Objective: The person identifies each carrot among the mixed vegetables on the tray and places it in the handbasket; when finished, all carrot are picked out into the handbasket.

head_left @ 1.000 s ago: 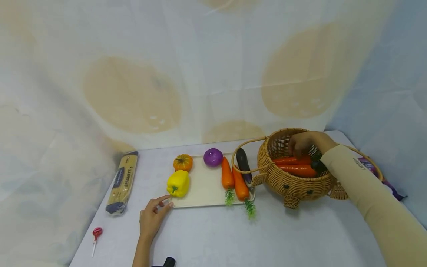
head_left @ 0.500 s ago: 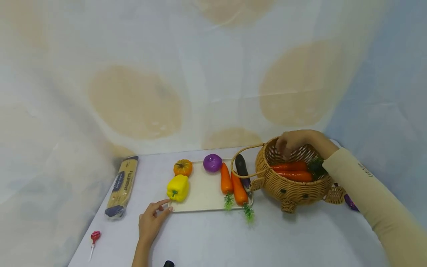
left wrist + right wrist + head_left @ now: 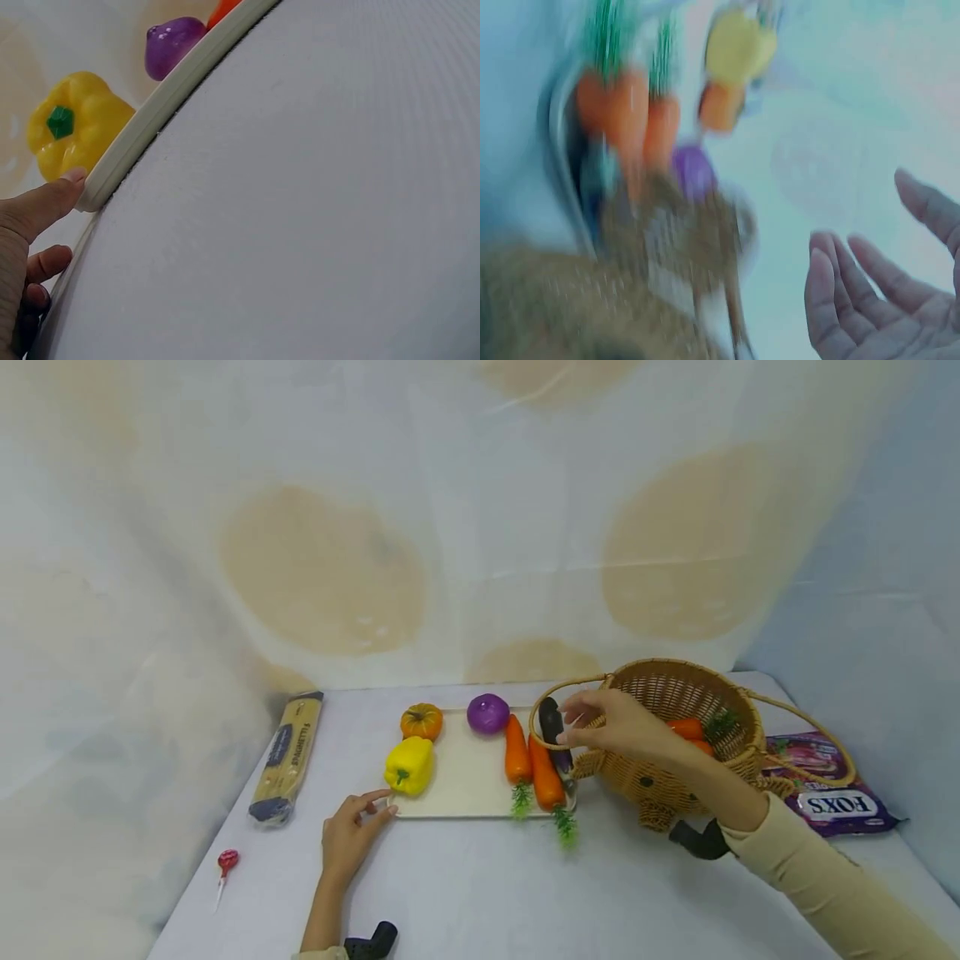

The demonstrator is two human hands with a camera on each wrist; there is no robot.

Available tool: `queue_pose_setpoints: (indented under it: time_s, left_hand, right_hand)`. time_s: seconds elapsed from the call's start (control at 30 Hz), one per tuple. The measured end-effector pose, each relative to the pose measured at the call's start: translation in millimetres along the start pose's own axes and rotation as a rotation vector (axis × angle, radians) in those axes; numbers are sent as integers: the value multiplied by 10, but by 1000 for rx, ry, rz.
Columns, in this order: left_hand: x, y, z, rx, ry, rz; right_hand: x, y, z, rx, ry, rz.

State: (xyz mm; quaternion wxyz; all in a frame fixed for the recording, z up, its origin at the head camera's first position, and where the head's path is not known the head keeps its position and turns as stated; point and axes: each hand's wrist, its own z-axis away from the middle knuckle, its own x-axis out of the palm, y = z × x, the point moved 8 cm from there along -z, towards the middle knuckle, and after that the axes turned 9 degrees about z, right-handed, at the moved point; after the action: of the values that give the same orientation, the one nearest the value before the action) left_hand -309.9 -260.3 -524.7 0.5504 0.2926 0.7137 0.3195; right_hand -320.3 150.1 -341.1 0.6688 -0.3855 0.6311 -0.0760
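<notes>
My left hand (image 3: 351, 839) rests at the near left corner of a cream tray (image 3: 465, 777), fingertips right at its rim. Beside those fingertips a yellow bell pepper (image 3: 410, 766) sits on the tray, with a small orange pumpkin (image 3: 422, 722) behind it. My right hand (image 3: 618, 724) is above the left rim of a wicker basket (image 3: 660, 681), fingers spread and holding nothing, overlapping the basket handle in the head view. Red-orange carrots (image 3: 686, 728) lie inside the basket. On the tray's right side are two orange carrots (image 3: 517, 752) and a dark eggplant (image 3: 551, 722); a purple onion (image 3: 487, 714) sits at its back.
A spaghetti pack (image 3: 287, 760) lies on the left of the table, with a red lollipop (image 3: 227, 862) nearer the front. A purple Fox's packet (image 3: 832, 793) is right of the basket, partly behind its handle. Cloth walls (image 3: 487, 527) stand behind the table.
My right hand has come up out of the basket and moved left over its rim, empty. The left hand has stayed at the tray's corner.
</notes>
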Motion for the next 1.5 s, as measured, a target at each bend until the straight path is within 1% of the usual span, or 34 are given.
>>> queue_pose_setpoints:
  time_s: [0.07, 0.17, 0.23, 0.3, 0.37, 0.5, 0.57, 0.7, 0.9, 0.97, 1.1, 1.2, 1.3, 1.5]
  left_hand:
    - [-1, 3, -9, 2, -3, 6]
    - [-10, 15, -24, 8, 1, 17]
    - [-13, 28, -35, 17, 6, 24]
    - [-12, 40, -42, 25, 11, 26]
    - [-9, 42, -41, 29, 17, 28]
    - [-10, 29, -18, 32, 31, 21]
    - [-8, 41, -10, 40, 35, 23]
    - [-5, 61, -3, 44, 31, 32]
    - [1, 42, -8, 22, 17, 37]
    - [-10, 40, -11, 25, 23, 32]
    - [-21, 47, -21, 31, 31, 34]
    - [-13, 45, -24, 30, 26, 36]
    - [-6, 40, -22, 26, 21, 35]
    - [-5, 40, -14, 25, 22, 29]
  right_hand:
    - [226, -65, 4, 23, 12, -70]
    - [599, -140, -7, 61, -17, -173]
    - [829, -151, -34, 100, -14, -208]
    - [1031, -140, -72, 147, 7, -231]
    - [1202, -120, -133, 168, 47, -258]
    - [1439, -75, -240, 190, 121, -301]
    - [1486, -48, -282, 194, 171, -276]
    - [1510, 0, -350, 204, 273, -202]
    - [1532, 63, -433, 217, 340, -163]
    - [1532, 86, -465, 234, 346, -153]
    - [1537, 139, -522, 280, 320, -109]
    - [1537, 170, -564, 291, 300, -48]
    - [1532, 191, -600, 295, 289, 30]
    - [1566, 146, -642, 272, 249, 261]
